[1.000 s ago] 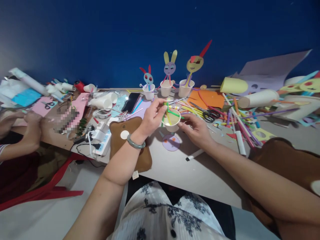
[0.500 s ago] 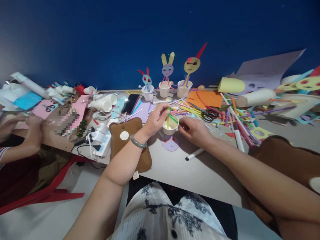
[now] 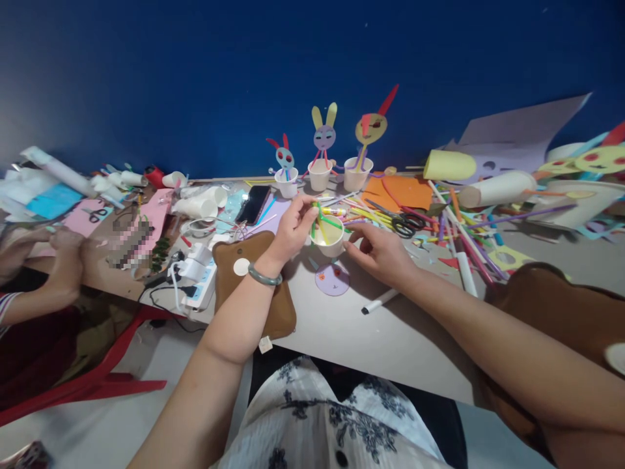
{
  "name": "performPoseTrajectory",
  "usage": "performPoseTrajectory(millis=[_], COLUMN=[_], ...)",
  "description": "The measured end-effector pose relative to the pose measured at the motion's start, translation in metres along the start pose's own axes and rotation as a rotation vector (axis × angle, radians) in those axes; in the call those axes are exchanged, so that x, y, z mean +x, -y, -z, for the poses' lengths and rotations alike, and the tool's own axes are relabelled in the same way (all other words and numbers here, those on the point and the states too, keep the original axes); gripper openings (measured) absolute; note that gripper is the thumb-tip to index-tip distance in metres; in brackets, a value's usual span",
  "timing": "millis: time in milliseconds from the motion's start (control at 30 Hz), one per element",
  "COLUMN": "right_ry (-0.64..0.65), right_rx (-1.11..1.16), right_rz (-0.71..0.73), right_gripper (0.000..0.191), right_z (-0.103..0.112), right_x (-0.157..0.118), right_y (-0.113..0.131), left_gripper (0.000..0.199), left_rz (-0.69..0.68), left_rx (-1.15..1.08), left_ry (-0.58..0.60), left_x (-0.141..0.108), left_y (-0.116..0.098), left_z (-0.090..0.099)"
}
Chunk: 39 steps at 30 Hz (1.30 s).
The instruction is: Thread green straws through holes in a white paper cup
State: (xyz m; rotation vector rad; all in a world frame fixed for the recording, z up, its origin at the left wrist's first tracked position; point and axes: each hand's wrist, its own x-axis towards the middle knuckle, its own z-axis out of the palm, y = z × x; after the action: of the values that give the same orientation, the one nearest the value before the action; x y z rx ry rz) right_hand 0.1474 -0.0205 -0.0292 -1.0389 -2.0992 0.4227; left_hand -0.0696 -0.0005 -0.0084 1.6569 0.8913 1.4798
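Observation:
A small white paper cup (image 3: 328,246) is on the table in front of me, with green and yellow pipe cleaners (image 3: 322,225) standing in it and bent over its rim. The thumb and fingers of my left hand (image 3: 294,228) are closed on the green pipe cleaner at the cup's left rim. My right hand (image 3: 378,251) is at the cup's right side, thumb and forefinger apart, close to a green end that sticks out over the rim. Just below the cup lies a purple paper face (image 3: 333,279) with orange eyes. A marker (image 3: 379,302) lies near my right wrist.
Behind stand several cups with paper-faced figures (image 3: 324,138). Scissors (image 3: 407,225) and loose pipe cleaners lie to the right. A brown pouch (image 3: 244,273), a power strip (image 3: 202,286) and a phone (image 3: 254,204) are at left. Another person's hands (image 3: 66,241) rest farther left.
My left hand has moved slightly left with the green pipe cleaner, and the cup has shifted a little left. A green end now shows by my right fingertips, whose thumb and forefinger are apart.

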Motion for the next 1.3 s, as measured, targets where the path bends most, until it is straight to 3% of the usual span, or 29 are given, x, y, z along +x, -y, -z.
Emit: performPoseTrajectory(millis=[333, 567, 667, 767, 1000, 1167, 1300], right_ry=[0.023, 0.04, 0.013, 0.008, 0.112, 0.127, 0.138], right_rx=[-0.178, -0.152, -0.113, -0.064, 0.257, 0.484, 0.499], right_rz=[0.098, 0.102, 0.086, 0.056, -0.13, -0.199, -0.22], right_gripper=[0.018, 0.017, 0.014, 0.012, 0.017, 0.022, 0.021], right_z=[-0.001, 0.002, 0.006, 0.009, 0.008, 0.006, 0.006], right_x=[-0.001, 0.0, 0.002, 0.003, 0.001, 0.002, 0.001], right_y=[-0.003, 0.001, 0.004, 0.01, 0.021, 0.018, 0.019], left_gripper=[0.04, 0.038, 0.039, 0.044, 0.047, 0.049, 0.044], left_rz=[-0.029, -0.015, -0.001, 0.03, 0.013, 0.107, 0.148], left_rx=[0.095, 0.041, -0.01, -0.052, 0.015, -0.108, -0.107], left_ry=[0.116, 0.181, 0.185, 0.104, -0.044, 0.095, 0.147], left_x=[-0.006, -0.004, -0.003, -0.004, -0.008, -0.002, -0.002], left_y=[-0.014, -0.015, -0.012, -0.009, -0.005, -0.006, -0.013], left_z=[-0.002, 0.001, 0.002, 0.0, -0.008, 0.003, 0.005])
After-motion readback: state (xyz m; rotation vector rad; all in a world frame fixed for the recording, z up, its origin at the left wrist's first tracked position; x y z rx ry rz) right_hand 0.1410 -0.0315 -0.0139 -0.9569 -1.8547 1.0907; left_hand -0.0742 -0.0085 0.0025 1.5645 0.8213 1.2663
